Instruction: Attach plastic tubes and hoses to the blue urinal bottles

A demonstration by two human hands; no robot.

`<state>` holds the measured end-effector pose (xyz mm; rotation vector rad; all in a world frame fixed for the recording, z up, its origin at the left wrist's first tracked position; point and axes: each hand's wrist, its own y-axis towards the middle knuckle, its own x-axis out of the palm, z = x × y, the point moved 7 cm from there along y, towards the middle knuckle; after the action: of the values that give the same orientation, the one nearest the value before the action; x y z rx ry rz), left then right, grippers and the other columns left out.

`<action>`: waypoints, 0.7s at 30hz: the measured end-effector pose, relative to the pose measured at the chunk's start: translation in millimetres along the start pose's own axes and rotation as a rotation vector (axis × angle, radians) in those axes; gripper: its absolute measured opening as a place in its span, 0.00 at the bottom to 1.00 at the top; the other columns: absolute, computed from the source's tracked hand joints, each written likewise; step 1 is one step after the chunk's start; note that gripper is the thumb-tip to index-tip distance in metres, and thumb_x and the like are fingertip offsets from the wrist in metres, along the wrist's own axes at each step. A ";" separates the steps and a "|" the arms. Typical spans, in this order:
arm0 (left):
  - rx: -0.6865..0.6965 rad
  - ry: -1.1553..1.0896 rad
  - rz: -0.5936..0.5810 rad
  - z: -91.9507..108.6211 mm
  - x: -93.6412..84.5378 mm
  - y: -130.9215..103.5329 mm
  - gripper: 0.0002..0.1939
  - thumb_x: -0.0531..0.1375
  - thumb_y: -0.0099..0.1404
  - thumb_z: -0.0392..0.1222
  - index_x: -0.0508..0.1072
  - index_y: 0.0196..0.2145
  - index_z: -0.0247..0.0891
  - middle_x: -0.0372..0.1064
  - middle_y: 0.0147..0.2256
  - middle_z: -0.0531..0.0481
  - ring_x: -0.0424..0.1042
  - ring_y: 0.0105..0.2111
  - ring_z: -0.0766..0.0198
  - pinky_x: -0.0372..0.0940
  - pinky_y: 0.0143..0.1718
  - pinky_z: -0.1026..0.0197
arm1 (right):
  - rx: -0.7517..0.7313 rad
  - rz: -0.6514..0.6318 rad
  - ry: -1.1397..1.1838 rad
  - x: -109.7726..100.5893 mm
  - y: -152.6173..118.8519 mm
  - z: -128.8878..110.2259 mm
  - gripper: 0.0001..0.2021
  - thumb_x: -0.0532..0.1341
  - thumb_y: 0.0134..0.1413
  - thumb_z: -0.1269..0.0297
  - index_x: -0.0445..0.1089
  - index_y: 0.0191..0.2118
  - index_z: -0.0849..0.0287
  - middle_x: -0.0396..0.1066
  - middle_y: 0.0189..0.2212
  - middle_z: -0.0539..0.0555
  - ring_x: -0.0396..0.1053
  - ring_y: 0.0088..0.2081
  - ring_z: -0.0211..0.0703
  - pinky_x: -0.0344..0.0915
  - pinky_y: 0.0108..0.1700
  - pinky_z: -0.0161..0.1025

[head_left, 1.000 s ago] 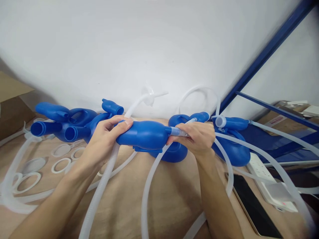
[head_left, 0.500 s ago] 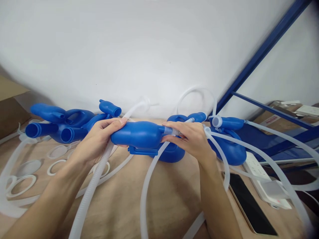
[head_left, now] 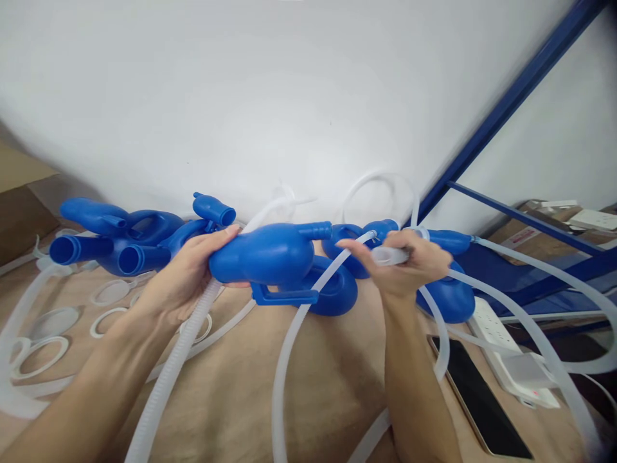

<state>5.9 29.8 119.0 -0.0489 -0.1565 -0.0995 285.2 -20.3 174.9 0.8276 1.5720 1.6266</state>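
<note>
My left hand (head_left: pixel 193 263) grips the rear end of a blue bulb-shaped plastic part (head_left: pixel 263 254). Its narrow spout (head_left: pixel 315 231) points right, bare, and a small blue handle (head_left: pixel 286 297) sticks out below. To the right, my right hand (head_left: pixel 417 260) is closed around a translucent hose, whose open end (head_left: pixel 389 256) shows beside the thumb, apart from the spout. Behind the held part rests a blue plastic bottle (head_left: pixel 340 289) with a looped grip. A thin translucent hose (head_left: pixel 289 347) crosses in front of that bottle, and a ribbed hose (head_left: pixel 178 360) runs down beside my left wrist.
More blue bottles (head_left: pixel 144 225) stand at left, and another (head_left: pixel 450 302) at right with hoses. White rings (head_left: pixel 41 357) and discs lie at left. A phone (head_left: pixel 482 399) and a power strip (head_left: pixel 496 341) lie at right, near a blue metal frame (head_left: pixel 511 96).
My right hand has moved right, away from the blue part, taking the translucent hose off the spout. My left hand has stayed nearly in place, with the part turned slightly.
</note>
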 end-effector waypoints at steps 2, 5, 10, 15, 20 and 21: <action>0.036 -0.017 0.039 4.2 -8.4 0.3 0.21 0.73 0.58 0.59 0.82 0.35 0.37 0.78 0.32 0.48 0.75 0.29 0.62 0.75 0.28 0.64 | 0.161 -0.072 0.015 -3.9 5.9 20.4 0.30 0.76 0.48 0.43 0.57 0.20 0.53 0.55 0.13 0.43 0.50 0.16 0.34 0.48 0.19 0.39; 0.135 0.093 0.115 11.4 -19.3 1.7 0.23 0.73 0.58 0.59 0.83 0.41 0.38 0.79 0.36 0.48 0.76 0.33 0.62 0.74 0.34 0.64 | 0.301 -0.479 0.108 11.4 3.4 42.3 0.23 0.73 0.55 0.47 0.65 0.23 0.55 0.62 0.15 0.43 0.57 0.18 0.36 0.54 0.22 0.37; 0.019 0.214 0.058 -11.0 -2.2 11.3 0.30 0.74 0.55 0.62 0.81 0.48 0.38 0.80 0.43 0.45 0.79 0.44 0.53 0.76 0.43 0.59 | 0.232 -1.114 0.075 51.1 -35.4 38.7 0.06 0.64 0.65 0.69 0.80 0.42 0.54 0.80 0.36 0.52 0.76 0.35 0.44 0.66 0.33 0.37; -0.020 0.169 0.058 -48.5 24.5 22.4 0.30 0.72 0.56 0.62 0.78 0.46 0.36 0.73 0.52 0.41 0.76 0.51 0.50 0.78 0.46 0.53 | 0.097 -1.304 0.020 78.9 -65.0 22.3 0.08 0.64 0.65 0.71 0.82 0.44 0.58 0.75 0.55 0.63 0.68 0.60 0.59 0.71 0.53 0.50; 0.126 0.397 0.221 -63.4 28.2 31.1 0.27 0.69 0.58 0.63 0.71 0.40 0.37 0.59 0.50 0.45 0.74 0.49 0.52 0.80 0.39 0.53 | 0.386 -1.533 0.064 76.1 -78.7 27.5 0.16 0.60 0.71 0.62 0.75 0.58 0.58 0.78 0.55 0.62 0.74 0.57 0.58 0.69 0.58 0.50; 0.121 0.407 0.205 -64.0 31.0 30.7 0.27 0.69 0.58 0.63 0.69 0.39 0.38 0.58 0.48 0.46 0.74 0.46 0.54 0.80 0.37 0.53 | 0.430 -1.566 0.065 74.2 -79.7 28.2 0.17 0.59 0.71 0.62 0.73 0.61 0.56 0.78 0.56 0.61 0.76 0.56 0.58 0.70 0.56 0.48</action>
<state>49.4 53.7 59.6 0.0765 0.2489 0.1053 273.9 57.6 94.5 -0.3586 1.7908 0.1733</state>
